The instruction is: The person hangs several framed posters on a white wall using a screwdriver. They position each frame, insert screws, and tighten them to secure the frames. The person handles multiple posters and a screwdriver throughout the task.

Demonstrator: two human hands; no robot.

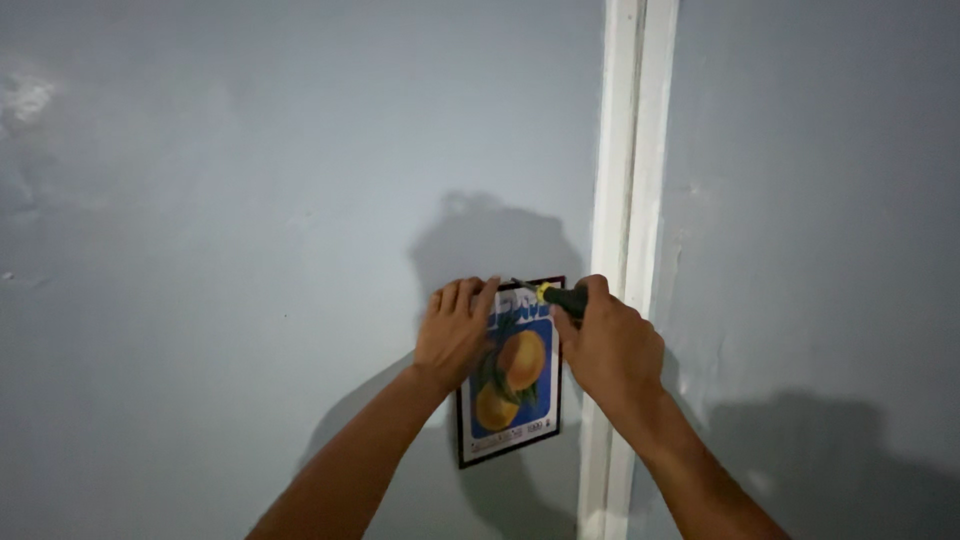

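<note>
Pressing flat against the wall, the left hand (455, 330) is spread over the upper left corner of a small sign (510, 385); its fingers (470, 297) are held open and extended, lying on the sign's top edge. The right hand (610, 345) is closed in a fist around a screwdriver (560, 298) with a dark and yellow handle, whose tip is directed left at the sign's upper edge. The sign is a dark-framed, upright rectangle, hung slightly tilted, with a blue field and two orange fruits with green leaves. It is mounted on a pale grey-blue wall (250, 250), just left of a white vertical strip (625, 180). Shadows of the arms are cast on the wall.
</note>
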